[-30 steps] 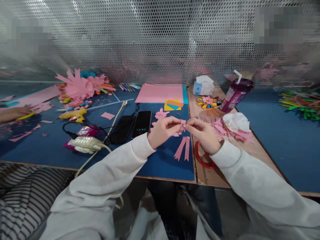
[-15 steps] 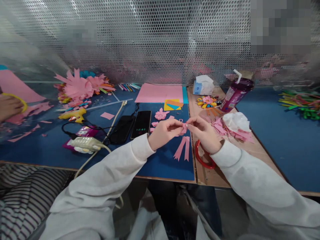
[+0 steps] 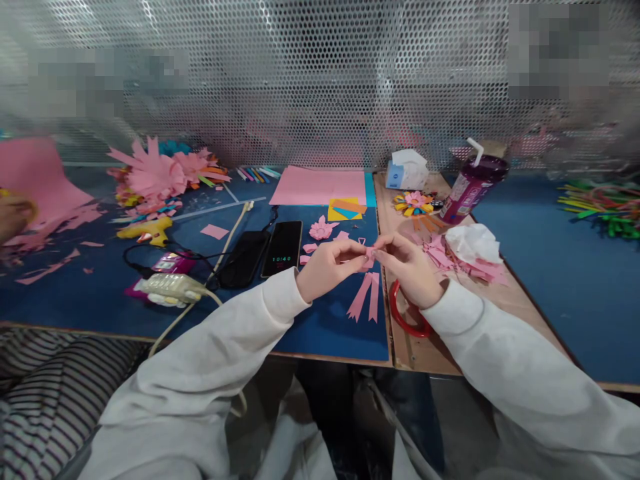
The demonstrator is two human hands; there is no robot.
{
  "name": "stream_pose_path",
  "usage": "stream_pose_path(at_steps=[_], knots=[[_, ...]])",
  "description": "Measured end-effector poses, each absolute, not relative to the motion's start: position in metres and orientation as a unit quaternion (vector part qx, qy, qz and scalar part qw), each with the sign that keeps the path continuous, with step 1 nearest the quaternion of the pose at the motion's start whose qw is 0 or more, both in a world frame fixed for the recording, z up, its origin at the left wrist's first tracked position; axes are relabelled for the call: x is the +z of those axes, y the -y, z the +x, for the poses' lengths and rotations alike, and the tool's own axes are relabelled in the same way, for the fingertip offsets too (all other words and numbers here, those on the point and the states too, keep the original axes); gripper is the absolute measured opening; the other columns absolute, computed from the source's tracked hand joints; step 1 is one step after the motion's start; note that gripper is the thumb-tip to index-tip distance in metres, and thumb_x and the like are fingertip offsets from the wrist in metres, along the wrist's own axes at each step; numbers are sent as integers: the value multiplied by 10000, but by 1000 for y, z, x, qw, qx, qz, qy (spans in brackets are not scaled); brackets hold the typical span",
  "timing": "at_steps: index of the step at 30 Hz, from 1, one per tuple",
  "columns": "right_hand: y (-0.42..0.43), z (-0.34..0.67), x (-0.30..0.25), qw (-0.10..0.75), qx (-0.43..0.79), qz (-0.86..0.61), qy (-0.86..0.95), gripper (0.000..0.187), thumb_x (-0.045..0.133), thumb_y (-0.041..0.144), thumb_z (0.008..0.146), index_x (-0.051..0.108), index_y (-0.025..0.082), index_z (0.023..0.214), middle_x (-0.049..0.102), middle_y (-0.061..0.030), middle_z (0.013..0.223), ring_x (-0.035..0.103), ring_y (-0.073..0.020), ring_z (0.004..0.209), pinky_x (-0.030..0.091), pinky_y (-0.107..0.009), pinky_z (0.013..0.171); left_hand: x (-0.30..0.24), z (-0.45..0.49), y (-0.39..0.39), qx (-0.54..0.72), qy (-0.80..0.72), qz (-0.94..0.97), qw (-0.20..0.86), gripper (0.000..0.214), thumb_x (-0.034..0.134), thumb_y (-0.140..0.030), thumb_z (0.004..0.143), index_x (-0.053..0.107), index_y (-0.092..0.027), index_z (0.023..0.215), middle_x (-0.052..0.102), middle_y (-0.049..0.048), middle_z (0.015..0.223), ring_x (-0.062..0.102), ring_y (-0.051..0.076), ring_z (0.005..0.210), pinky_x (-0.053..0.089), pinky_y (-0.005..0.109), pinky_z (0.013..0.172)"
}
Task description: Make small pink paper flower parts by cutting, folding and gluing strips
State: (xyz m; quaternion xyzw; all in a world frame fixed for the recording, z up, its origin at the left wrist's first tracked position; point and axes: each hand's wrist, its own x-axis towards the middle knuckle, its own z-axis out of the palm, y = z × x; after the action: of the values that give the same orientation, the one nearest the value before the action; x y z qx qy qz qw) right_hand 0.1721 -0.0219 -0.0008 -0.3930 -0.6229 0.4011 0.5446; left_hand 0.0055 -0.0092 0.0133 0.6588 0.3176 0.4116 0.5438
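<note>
Between my fingertips is a small piece of pink paper [image 3: 369, 259], pinched from both sides and partly hidden by the fingers. My left hand [image 3: 331, 268] is closed on its left edge, and my right hand [image 3: 409, 270] is closed on its right. Just below lie pink paper strips [image 3: 365, 297] with notched ends. A pink paper flower [image 3: 323, 228] rests beyond my left hand, with small pink pieces [image 3: 309, 249] beside it. Under my right wrist shows the red handle [image 3: 407, 317] of a tool, the rest of it hidden.
To the left are a phone [image 3: 283, 249], a black power bank-like slab [image 3: 244, 259], a power strip [image 3: 173, 288] and a yellow glue gun [image 3: 146, 230]. A purple cup [image 3: 470, 190] with a straw and a tissue pack [image 3: 406, 171] stand at right. Another person's hand [image 3: 14, 217] is far left.
My hands have hardly moved and still pinch the pink paper. At far left, the other person's hand and pink sheet have shifted left.
</note>
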Motion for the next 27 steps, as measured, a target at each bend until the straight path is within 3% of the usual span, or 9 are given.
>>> stream_pose_path(at_steps=[27], knots=[[23,170,0,549,427,-389,604,191,667,345,734,534,209,747,498,28,710,476,-123,684,395,-281,642,15,6,11,404,-324,666,536,161,647,-237,735,630,-111,834,687,56,797,686,167,747,575,326,770]])
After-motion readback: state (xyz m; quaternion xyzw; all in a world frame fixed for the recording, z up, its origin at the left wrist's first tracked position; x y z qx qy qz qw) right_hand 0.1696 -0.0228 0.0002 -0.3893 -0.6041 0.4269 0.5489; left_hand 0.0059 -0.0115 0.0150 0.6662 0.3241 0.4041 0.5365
